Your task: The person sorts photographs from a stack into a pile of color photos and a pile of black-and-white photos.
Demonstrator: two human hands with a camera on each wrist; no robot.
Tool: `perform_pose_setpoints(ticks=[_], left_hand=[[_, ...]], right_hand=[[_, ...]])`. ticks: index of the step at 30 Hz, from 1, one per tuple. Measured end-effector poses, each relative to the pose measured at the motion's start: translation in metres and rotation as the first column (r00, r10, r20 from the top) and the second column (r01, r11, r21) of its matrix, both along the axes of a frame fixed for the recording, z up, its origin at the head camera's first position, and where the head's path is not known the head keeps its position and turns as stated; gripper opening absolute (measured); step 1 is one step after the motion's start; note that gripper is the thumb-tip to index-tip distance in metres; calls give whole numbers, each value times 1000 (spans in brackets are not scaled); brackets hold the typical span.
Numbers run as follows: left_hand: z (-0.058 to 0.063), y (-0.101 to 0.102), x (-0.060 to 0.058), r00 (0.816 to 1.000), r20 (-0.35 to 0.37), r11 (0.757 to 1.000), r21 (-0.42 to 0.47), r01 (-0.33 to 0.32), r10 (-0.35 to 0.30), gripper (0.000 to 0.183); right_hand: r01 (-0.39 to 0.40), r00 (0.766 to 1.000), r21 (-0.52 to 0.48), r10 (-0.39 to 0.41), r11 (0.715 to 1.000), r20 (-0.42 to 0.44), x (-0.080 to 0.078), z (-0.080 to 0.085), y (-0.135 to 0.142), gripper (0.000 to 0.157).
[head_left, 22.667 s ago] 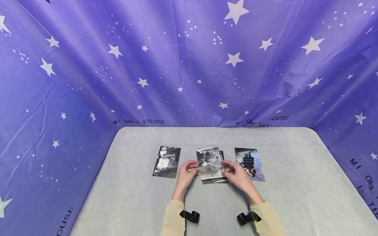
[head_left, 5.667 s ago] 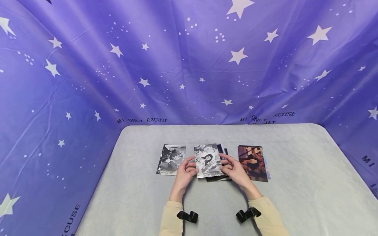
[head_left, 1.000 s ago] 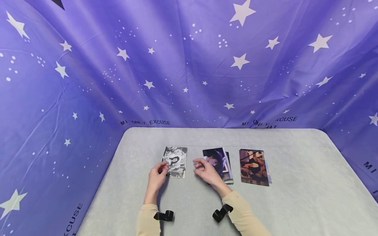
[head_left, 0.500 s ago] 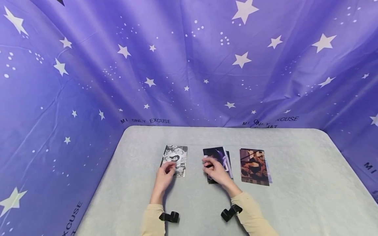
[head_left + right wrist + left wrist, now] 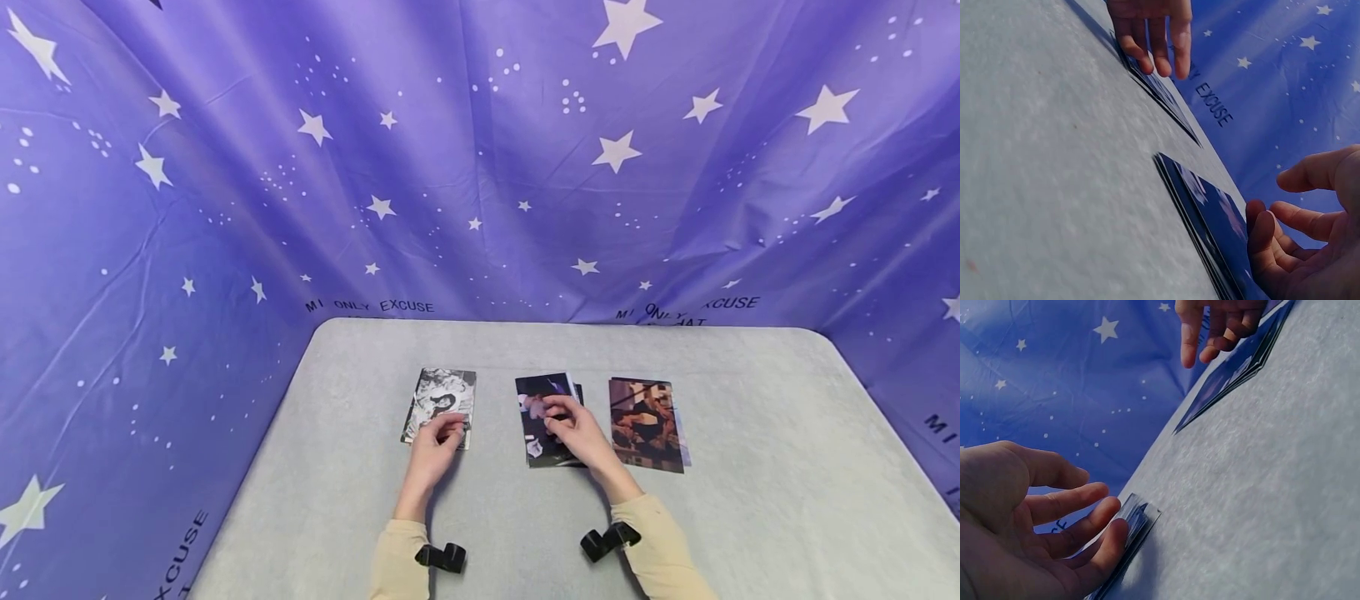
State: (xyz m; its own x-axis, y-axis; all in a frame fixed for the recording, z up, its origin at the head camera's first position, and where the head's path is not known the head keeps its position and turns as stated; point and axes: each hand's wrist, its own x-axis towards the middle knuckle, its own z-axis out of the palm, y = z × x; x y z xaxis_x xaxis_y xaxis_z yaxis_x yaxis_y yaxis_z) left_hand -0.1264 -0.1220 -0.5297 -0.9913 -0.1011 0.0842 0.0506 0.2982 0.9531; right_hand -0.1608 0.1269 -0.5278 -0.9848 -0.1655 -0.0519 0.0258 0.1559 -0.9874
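Three piles of photo prints lie on the table. My left hand [image 5: 435,446] hovers over the near edge of the left pile, whose top is a black-and-white photo [image 5: 459,392] of a dark-haired figure. Its fingers are loosely bent with nothing between them, as the left wrist view also shows. Over the middle pile is my right hand [image 5: 583,435], fingers relaxed and holding nothing. A dark purple-toned colour photo [image 5: 546,450] tops that pile, partly hidden by the hand. In the right wrist view the middle pile [image 5: 1207,212] shows several stacked edges.
To the right lies the third pile, topped by a reddish-brown colour photo [image 5: 647,427] with a bluish print edge showing beneath. The grey table [image 5: 772,467] is bounded by a purple star-patterned curtain [image 5: 480,167]. A black wrist camera [image 5: 442,557] sits on each sleeve.
The black-and-white photo both hands held earlier now lies on the left pile, and the hands are off it. Over the last second both hands moved right, the right one across the middle pile.
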Motion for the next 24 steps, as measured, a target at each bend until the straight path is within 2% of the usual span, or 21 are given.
perform_pose_setpoints(ticks=[8,11,17,24], left_hand=[[39,16,12,997,8,996,47,80,-81,19],[40,21,13,996,20,995,64,82,-83,22],[33,28,11,992,41,980,165,114,-123,28],[29,38,10,984,59,969,190,157,-171,34]], right_hand=[[49,999,10,-49,999,24,1,1,16,37],[60,998,8,-60,998,31,2,3,21,37],[73,996,33,-74,997,44,2,8,30,39],[99,995,53,-100,994,27,6,10,34,38]])
